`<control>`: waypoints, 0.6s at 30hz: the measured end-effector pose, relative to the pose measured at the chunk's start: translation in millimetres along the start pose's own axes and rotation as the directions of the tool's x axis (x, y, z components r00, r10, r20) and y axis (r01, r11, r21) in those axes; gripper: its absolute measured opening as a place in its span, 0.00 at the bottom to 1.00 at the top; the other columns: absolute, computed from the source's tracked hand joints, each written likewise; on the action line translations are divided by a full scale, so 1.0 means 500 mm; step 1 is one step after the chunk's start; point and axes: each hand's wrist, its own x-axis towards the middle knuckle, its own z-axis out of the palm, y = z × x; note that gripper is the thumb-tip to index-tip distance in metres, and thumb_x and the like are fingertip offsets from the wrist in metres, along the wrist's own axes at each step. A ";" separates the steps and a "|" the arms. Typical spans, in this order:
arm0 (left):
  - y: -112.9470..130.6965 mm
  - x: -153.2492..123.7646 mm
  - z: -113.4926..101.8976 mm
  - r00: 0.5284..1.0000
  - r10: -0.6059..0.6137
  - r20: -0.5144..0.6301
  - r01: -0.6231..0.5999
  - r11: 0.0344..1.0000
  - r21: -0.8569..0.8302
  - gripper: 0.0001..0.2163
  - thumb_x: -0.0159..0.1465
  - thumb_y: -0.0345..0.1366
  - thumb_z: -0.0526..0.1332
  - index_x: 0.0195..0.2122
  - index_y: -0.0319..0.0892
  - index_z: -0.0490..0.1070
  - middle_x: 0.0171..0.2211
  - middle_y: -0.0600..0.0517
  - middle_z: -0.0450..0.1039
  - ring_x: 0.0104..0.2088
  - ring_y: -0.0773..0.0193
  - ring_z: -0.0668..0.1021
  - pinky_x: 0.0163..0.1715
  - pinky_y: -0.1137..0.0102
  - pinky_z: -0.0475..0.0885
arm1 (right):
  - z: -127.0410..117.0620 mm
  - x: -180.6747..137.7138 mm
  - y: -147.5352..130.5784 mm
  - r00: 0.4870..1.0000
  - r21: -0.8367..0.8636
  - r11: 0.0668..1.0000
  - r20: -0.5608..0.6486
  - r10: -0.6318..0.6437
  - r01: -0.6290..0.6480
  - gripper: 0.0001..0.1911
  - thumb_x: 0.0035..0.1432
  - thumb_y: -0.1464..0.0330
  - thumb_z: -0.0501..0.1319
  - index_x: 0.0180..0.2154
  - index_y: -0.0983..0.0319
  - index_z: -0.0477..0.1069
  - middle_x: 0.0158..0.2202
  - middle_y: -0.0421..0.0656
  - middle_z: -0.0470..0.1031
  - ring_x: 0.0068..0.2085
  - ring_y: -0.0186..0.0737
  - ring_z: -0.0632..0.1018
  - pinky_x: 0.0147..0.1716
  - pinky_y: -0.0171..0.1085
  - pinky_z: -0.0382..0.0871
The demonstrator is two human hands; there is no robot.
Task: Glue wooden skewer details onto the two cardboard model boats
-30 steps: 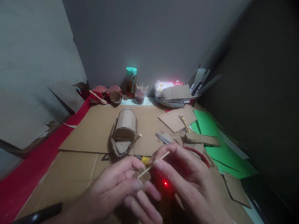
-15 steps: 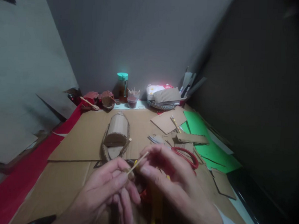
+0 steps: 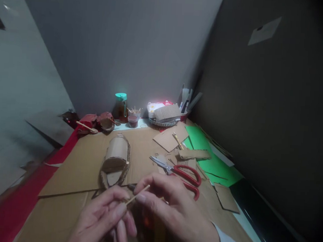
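My left hand (image 3: 105,217) is closed, pinching a thin wooden stick (image 3: 137,195) between thumb and fingertips. The stick slants up to the right. Around its upper part, the thumb and forefinger of my right hand (image 3: 170,208) close in a loose pinch, with the tip showing past them. Just beyond my hands lies a boat-shaped cardboard model (image 3: 117,158) with a rounded cover. Red-handled scissors (image 3: 179,170) lie partly opened behind my right hand. Something dark with yellow and red parts below my hands is too shadowed to name.
Cardboard sheets (image 3: 75,167) cover the table. At the back stand a teal-lidded bottle (image 3: 121,110), a small tub (image 3: 132,121) and a plate with corrugated card (image 3: 167,113). Green paper (image 3: 203,141), a pencil (image 3: 178,140) and cardboard scraps (image 3: 193,154) lie on the right.
The view has tilted, so the table items sit lower and further left. My right thumb and forefinger have come closer together around the stick. More of the scissors shows.
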 end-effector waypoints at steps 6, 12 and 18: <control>-0.004 0.001 -0.001 1.000 0.015 0.005 -0.015 1.000 0.009 0.18 0.59 0.53 0.66 0.33 0.42 0.69 0.20 0.54 0.77 0.14 0.74 0.73 0.18 0.80 0.63 | 0.002 -0.003 0.000 1.000 -0.003 1.000 -0.011 0.022 -0.022 0.07 0.62 0.66 0.59 0.35 0.63 0.71 0.27 0.40 0.73 0.28 0.32 0.73 0.26 0.30 0.66; -0.006 0.008 -0.001 1.000 0.014 0.004 -0.014 1.000 -0.002 0.17 0.61 0.51 0.64 0.35 0.42 0.67 0.20 0.54 0.76 0.14 0.72 0.74 0.15 0.81 0.61 | -0.002 -0.005 0.003 0.996 0.022 0.999 -0.072 0.046 -0.044 0.11 0.64 0.61 0.58 0.34 0.61 0.69 0.28 0.41 0.73 0.29 0.33 0.74 0.27 0.31 0.68; -0.010 0.007 0.002 0.999 -0.038 0.000 0.038 0.999 0.006 0.13 0.66 0.48 0.59 0.37 0.44 0.64 0.21 0.55 0.75 0.10 0.72 0.72 0.10 0.82 0.58 | -0.048 0.002 -0.020 0.980 -0.025 0.997 -0.186 -0.076 0.073 0.09 0.64 0.65 0.60 0.33 0.63 0.71 0.26 0.39 0.74 0.28 0.31 0.74 0.28 0.30 0.69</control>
